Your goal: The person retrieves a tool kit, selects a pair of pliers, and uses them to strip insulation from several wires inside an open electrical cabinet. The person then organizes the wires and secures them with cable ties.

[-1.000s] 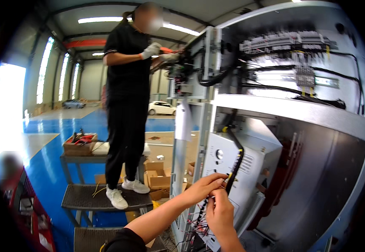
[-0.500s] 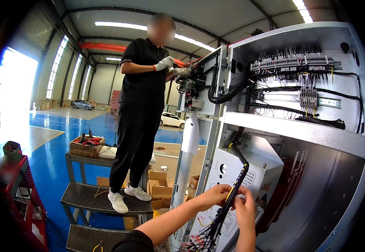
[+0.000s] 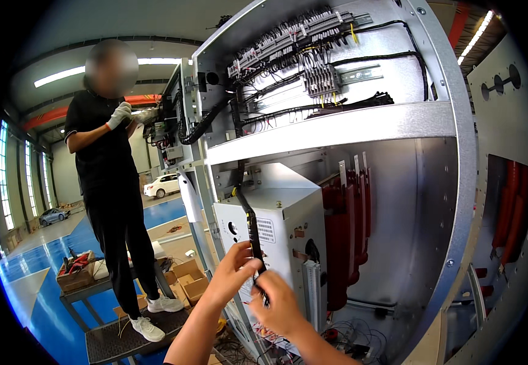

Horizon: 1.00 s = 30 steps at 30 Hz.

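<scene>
A black wrapped cable bundle (image 3: 251, 226) with yellow marks hangs down from the upper compartment of the metal cabinet, in front of a light grey mechanism housing (image 3: 300, 207). My left hand (image 3: 230, 274) is closed round the bundle from the left, fingers and thumb pinching it. Just below, my right hand (image 3: 278, 303) wraps the bundle from the right; its fingers are partly hidden and a little blurred. Loose wire ends (image 3: 270, 333) with reddish and white tips show beneath my hands.
Above is a panel with terminal blocks (image 3: 321, 79) and dark wiring, over a metal crossbeam (image 3: 337, 131). Red insulators (image 3: 340, 243) stand inside the lower bay. At left, a co-worker in black (image 3: 109, 152) stands on a step platform (image 3: 133, 331). Cardboard boxes (image 3: 188, 280) lie behind.
My view has swung right, so the cabinet fills more of it. My right hand has moved from beside my left hand to lower on the bundle, its back now turned toward me.
</scene>
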### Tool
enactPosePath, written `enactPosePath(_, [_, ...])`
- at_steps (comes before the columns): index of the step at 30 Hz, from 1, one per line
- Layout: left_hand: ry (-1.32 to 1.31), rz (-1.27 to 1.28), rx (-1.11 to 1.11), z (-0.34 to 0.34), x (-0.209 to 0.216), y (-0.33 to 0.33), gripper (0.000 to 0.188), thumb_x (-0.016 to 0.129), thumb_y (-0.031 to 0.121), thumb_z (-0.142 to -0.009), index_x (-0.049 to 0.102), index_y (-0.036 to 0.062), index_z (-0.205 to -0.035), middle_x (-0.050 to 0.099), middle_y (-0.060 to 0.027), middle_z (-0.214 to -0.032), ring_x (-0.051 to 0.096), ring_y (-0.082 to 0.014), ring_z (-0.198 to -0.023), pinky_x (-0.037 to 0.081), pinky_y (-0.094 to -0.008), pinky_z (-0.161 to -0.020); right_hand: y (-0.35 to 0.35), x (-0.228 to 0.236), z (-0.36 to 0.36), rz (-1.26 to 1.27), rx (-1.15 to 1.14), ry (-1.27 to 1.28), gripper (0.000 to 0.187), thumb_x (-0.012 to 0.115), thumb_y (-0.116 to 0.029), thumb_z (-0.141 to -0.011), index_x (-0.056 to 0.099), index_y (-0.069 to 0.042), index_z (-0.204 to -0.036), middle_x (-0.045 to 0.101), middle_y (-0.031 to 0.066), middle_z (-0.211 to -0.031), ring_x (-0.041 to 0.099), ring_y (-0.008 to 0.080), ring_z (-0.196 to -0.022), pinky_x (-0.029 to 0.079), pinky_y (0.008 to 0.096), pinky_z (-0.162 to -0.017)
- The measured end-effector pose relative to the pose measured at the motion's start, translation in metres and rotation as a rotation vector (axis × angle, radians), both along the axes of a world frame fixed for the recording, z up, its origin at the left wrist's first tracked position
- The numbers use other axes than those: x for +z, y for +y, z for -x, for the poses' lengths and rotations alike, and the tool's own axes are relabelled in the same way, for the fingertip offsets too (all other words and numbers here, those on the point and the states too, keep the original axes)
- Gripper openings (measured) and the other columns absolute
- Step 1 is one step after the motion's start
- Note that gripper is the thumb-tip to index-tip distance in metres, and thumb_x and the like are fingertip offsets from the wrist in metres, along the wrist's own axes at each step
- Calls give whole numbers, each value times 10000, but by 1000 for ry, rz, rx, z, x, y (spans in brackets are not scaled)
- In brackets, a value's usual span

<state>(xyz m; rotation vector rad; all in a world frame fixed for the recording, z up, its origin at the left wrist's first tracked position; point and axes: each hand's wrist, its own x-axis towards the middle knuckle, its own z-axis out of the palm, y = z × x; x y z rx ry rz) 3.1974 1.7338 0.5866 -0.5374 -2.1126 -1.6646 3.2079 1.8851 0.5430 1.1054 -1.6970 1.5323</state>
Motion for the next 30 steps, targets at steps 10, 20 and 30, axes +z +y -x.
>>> enactPosePath(10, [-128, -195, -34, 28, 0, -21, 173, 548, 105, -972, 571, 25, -1124, 660, -53, -967, 617, -111, -797, 522, -268, -706, 29, -4, -3, -44, 280, -248, 229, 631, -138, -932, 642, -26, -1132, 648, 50, -941, 605, 121, -789, 489, 278, -708])
enactPosePath(20, [-87, 119, 54, 47, -1, -6, 256, 637, 30, -851, 659, 2, -1104, 694, -44, -994, 627, -112, -908, 494, -272, -827, -5, 16, 77, -52, -99, 49, 262, 638, -51, -875, 569, -14, -1125, 622, 184, -961, 624, 314, -914, 493, 380, -760])
enactPosePath(30, [63, 278, 287, 12, 17, 23, 341, 635, 275, -938, 601, -49, -1038, 673, -92, -889, 612, -145, -812, 491, -307, -708, 8, 10, 30, -125, -130, 163, 236, 654, -69, -846, 480, 3, -987, 578, 175, -894, 584, 351, -781, 465, 431, -691])
